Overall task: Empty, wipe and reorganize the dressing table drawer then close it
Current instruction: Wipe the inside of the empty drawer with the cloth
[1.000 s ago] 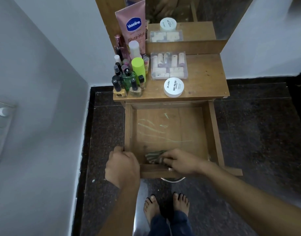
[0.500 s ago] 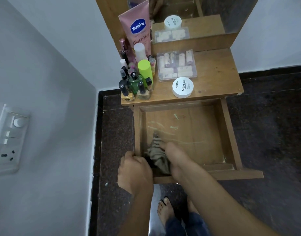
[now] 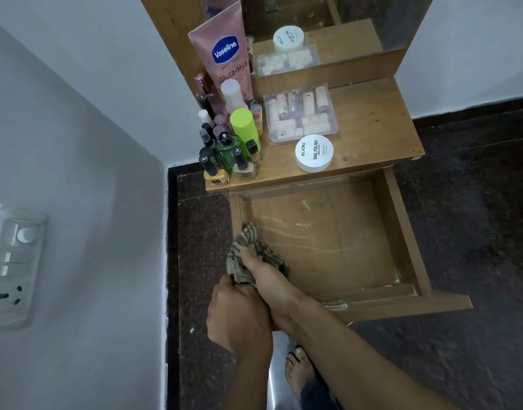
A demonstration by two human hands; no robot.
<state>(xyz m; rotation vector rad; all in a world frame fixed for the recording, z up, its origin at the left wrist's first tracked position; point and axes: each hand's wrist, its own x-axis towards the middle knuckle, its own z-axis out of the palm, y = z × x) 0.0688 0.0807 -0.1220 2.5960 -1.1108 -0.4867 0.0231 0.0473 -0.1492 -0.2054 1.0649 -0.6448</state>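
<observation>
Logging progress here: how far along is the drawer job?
Done: the open wooden drawer holds only the striped grey cloth; small cosmetic bottles crowd the wooden tabletop. In hand: the right hand wipes its left side; pale green streaks show. Left: refilling, closing.

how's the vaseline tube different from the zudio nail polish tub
The Vaseline tube is pink and tall; the Zudio tub is white, round and low. The tube stands at the back left; the tub sits near the front edge. Both rest on the dressing table top, outside the open drawer.
</observation>
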